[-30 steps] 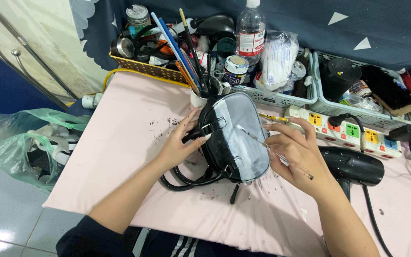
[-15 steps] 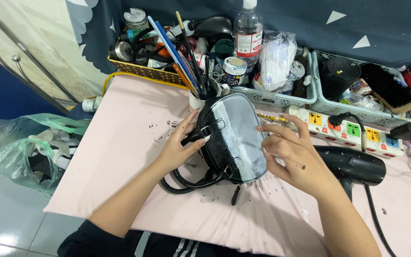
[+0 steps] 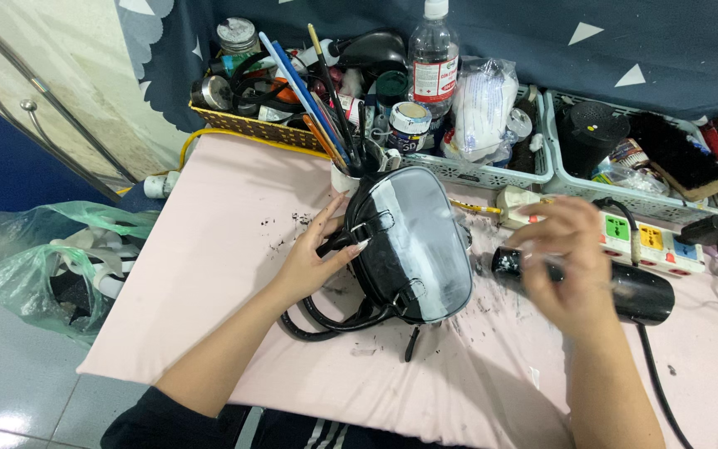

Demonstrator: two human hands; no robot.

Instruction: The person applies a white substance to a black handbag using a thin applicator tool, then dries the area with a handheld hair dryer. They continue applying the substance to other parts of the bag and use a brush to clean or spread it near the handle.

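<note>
Meanwhile, a glossy black handbag lay on a pale pink table flecked with black specks.
At far left, tied plastic bags sat on the grey tiled floor. The left hand rested open against the bag's side by its strap, fingers spread. Behind stood a cup of brushes, a clear bottle and cluttered baskets below a dark blue curtain. The right hand, blurred, hovered off the bag above a black hair dryer; its grip was unclear.
</note>
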